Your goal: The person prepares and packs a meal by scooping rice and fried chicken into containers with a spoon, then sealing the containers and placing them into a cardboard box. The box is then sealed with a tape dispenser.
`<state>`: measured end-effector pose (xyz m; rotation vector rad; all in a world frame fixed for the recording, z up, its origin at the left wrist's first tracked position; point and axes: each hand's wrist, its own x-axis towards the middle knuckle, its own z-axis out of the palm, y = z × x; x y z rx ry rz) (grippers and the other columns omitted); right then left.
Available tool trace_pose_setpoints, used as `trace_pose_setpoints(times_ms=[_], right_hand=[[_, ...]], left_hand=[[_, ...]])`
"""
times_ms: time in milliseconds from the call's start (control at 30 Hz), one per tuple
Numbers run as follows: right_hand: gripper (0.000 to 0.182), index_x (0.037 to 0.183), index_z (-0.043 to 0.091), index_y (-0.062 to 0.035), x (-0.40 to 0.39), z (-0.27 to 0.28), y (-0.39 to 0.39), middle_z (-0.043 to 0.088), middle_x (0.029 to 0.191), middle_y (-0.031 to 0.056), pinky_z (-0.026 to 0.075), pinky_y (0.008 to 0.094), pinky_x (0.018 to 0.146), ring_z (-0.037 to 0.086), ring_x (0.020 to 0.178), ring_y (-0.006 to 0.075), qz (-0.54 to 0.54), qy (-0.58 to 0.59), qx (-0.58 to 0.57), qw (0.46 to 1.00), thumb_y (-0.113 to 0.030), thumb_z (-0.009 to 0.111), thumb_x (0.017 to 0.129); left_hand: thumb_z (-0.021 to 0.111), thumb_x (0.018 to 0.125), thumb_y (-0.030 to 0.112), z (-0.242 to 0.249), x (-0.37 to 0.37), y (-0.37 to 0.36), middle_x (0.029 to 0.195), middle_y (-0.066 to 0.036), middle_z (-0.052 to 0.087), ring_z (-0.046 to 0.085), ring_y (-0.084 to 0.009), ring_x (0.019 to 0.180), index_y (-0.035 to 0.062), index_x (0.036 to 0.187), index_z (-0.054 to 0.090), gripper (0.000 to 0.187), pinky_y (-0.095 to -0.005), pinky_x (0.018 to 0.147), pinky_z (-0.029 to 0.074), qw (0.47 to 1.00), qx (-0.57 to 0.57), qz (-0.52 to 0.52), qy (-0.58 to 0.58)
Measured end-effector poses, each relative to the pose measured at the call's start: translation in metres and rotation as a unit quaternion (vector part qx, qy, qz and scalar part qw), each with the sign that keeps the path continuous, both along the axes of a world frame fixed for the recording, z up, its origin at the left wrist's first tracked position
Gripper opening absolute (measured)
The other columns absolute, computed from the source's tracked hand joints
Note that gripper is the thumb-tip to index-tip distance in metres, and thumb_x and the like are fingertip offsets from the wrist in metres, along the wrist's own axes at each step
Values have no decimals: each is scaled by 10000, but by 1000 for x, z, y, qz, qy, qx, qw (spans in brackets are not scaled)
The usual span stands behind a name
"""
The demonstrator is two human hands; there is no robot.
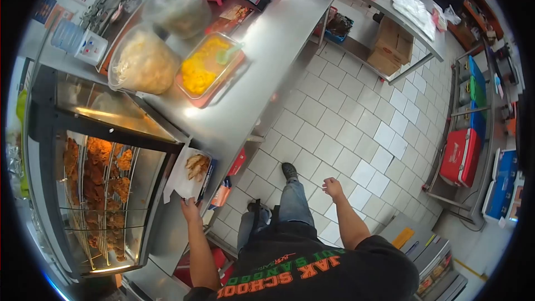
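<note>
My left hand (191, 210) is at the near edge of a paper-lined food box (184, 188) on the steel counter beside the display warmer. Its fingers appear to pinch that edge, though the fingertips are small in view. Golden-brown fried food pieces (197, 167) lie at the far end of the box. My right hand (333, 188) hangs over the tiled floor, holding nothing, with its fingers loosely apart.
Fried chicken (100, 184) fills the glass warmer at left. On the counter (245, 95) stand a tub of yellow food (201, 72) with a green scoop and a large clear bucket (146, 61). A red cool box (462, 158) is at right; cardboard boxes (392, 44) sit under the far table.
</note>
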<state>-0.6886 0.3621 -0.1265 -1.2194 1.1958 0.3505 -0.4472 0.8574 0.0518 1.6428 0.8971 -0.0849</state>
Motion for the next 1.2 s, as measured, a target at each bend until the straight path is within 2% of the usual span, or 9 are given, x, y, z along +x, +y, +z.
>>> trace_pose_setpoints(times_ms=[233,533,567,600,667,700,767,1033,1200], right_hand=[[282,1046,623,-33,34,8,2,668,866,97,493,287,588,646,710,172,7,4,50,999,-279,540,935],[307,1141,578,-75,23,11,-12,642,978,97,496,305,681,636,824,195,141,89,125,978,-275,535,912],[322,1155,575,-78,22,12,-18,640,1002,95,496,302,683,633,845,198,127,90,123,980,-291,529,918],[337,1169,571,-81,25,9,-24,639,1026,92,496,299,685,630,865,202,113,90,118,982,-307,523,924],[328,1166,568,-81,34,3,-33,636,1029,99,494,303,677,627,850,201,156,115,107,975,-299,525,925],[319,1162,566,-81,36,-1,-42,633,1031,106,493,307,669,624,834,200,130,130,87,979,-292,526,927],[364,1208,552,-78,44,-8,-56,617,1090,115,498,315,703,613,889,220,169,142,88,971,-317,525,934],[400,1241,545,-93,132,-17,-45,609,1140,109,492,317,737,608,911,214,342,162,33,925,-343,527,931],[393,1243,539,-72,224,6,47,613,1151,116,494,325,746,607,909,215,448,60,5,892,-324,492,945]], left_hand=[[662,929,321,16,12,-48,1196,-153,492,595,-255,1031,25,1431,262,707,-376,940,495,995,-100,-13,-5],[601,948,219,21,18,-89,1289,-164,537,550,-240,1165,68,1500,231,682,-377,885,514,992,-94,81,-16],[608,930,195,15,6,-83,1323,-181,507,529,-257,1192,62,1465,285,639,-369,839,527,999,-13,-22,-29],[625,905,165,-3,-12,-79,1308,-172,505,528,-278,1176,66,1375,418,523,-374,861,513,983,152,-78,-67],[630,874,128,-3,-45,-76,1208,-150,534,567,-291,1082,69,1231,539,373,-382,888,493,933,298,-153,-135],[630,874,128,4,-73,-73,1208,-150,534,567,-291,1082,69,1231,539,373,-382,888,493,938,309,-104,-119],[638,837,110,15,-112,-72,1104,-150,536,586,-294,984,68,1082,596,252,-388,892,482,938,279,-183,-92],[633,830,224,-6,-346,-32,1017,-182,616,628,-333,904,46,952,653,217,-405,815,508,948,264,-4,177],[586,842,295,-31,-422,-29,1041,-238,656,623,-405,993,33,925,685,292,-447,848,505,935,174,26,307]])
